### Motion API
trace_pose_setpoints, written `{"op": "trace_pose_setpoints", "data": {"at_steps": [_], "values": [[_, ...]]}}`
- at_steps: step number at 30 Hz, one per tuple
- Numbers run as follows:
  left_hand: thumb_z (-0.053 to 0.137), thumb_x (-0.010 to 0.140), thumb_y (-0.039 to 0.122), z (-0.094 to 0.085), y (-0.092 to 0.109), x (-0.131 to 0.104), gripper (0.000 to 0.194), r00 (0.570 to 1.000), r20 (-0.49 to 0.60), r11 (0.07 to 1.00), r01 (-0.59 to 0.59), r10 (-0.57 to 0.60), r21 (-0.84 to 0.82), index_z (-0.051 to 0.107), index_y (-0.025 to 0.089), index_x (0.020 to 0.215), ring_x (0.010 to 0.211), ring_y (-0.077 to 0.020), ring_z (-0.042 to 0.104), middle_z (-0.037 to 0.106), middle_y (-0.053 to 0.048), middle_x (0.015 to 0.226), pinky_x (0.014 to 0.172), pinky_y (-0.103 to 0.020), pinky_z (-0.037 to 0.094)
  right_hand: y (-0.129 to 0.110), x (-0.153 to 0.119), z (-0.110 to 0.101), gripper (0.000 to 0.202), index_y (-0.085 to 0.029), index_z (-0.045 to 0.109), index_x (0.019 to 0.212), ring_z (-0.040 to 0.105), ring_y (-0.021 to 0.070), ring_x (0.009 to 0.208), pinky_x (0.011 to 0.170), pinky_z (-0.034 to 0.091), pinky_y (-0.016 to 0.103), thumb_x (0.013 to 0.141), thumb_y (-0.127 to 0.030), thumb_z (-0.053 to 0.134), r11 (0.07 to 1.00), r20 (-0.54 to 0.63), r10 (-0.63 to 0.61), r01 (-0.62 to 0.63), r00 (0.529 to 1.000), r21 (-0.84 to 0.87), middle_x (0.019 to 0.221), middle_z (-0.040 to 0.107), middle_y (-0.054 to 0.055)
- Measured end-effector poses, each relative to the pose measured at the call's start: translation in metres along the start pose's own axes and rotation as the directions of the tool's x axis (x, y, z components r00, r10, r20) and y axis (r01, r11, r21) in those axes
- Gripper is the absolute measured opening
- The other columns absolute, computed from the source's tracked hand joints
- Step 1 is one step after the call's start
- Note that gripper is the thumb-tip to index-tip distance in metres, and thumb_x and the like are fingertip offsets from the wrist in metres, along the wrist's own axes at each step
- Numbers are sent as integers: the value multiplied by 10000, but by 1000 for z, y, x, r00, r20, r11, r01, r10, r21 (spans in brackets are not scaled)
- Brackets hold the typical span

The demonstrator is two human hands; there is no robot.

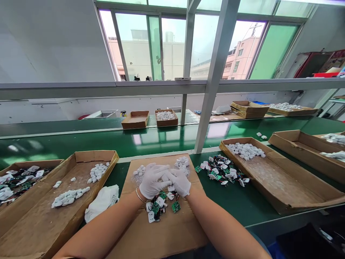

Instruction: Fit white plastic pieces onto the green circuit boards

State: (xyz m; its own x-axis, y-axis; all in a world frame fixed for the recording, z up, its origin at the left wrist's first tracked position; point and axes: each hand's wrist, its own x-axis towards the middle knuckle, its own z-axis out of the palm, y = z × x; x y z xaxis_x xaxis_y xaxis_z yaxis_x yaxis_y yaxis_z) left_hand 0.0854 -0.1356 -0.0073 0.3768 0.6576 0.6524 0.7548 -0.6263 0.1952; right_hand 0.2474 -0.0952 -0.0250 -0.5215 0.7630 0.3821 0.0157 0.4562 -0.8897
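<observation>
My left hand (pixel 154 181) and my right hand (pixel 180 181), both in white gloves, meet over a cardboard sheet (pixel 172 233). Their fingers are closed and overlap, so whatever lies between them is hidden. Just below the hands is a heap of green circuit boards (pixel 156 208) with white plastic parts and dark wires. One green board (pixel 176 207) lies a little apart, near my right wrist. Beyond the hands, small white plastic pieces rest in two piles, a left pile (pixel 139 170) and a right pile (pixel 182 162).
Left stands a cardboard tray (pixel 27 230) with white pieces; a white cloth (pixel 104 201) lies beside it. Boards with white parts (pixel 222 169) are heaped right of the sheet, next to another tray (pixel 280 205). A grey metal post (pixel 206 118) rises behind the sheet.
</observation>
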Motion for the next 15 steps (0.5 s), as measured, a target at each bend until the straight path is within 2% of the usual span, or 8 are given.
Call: {"op": "trace_pose_setpoints", "data": {"at_steps": [3, 8, 12, 15], "values": [[648, 826, 421, 0, 2, 1, 316, 1000, 25, 1000, 8, -8, -9, 692, 267, 1097, 1043, -248, 643, 705, -60, 1149, 978, -415, 420, 2, -1, -1, 325, -185, 549, 624, 467, 160, 655, 640, 397, 288, 842, -423, 512, 999, -3, -41, 41, 999, -10, 679, 555, 24], [651, 831, 387, 1, 6, 0, 327, 1000, 18, 1000, 16, -16, -27, 676, 294, 1144, 1072, -252, 636, 687, -51, 1192, 964, -406, 435, 3, -1, 4, 337, -175, 558, 618, 452, 146, 591, 569, 363, 273, 864, -397, 495, 993, -64, 110, -106, 992, 57, 620, 544, 15], [681, 809, 403, 2, 5, 0, 268, 999, -14, 995, 37, -39, -93, 716, 281, 1044, 982, -248, 657, 712, -28, 1136, 903, -389, 460, 0, -2, 1, 337, -182, 585, 636, 466, 165, 641, 609, 391, 289, 857, -427, 517, 999, -12, 27, -27, 1000, 37, 656, 567, 30], [684, 803, 418, 3, 2, -1, 304, 996, -59, 991, 59, -66, -116, 711, 267, 1065, 966, -260, 652, 717, -35, 1123, 890, -399, 459, -1, -4, -2, 305, -181, 604, 688, 483, 168, 672, 624, 403, 286, 855, -430, 545, 999, 55, -5, 3, 998, 38, 687, 573, 26]]}}
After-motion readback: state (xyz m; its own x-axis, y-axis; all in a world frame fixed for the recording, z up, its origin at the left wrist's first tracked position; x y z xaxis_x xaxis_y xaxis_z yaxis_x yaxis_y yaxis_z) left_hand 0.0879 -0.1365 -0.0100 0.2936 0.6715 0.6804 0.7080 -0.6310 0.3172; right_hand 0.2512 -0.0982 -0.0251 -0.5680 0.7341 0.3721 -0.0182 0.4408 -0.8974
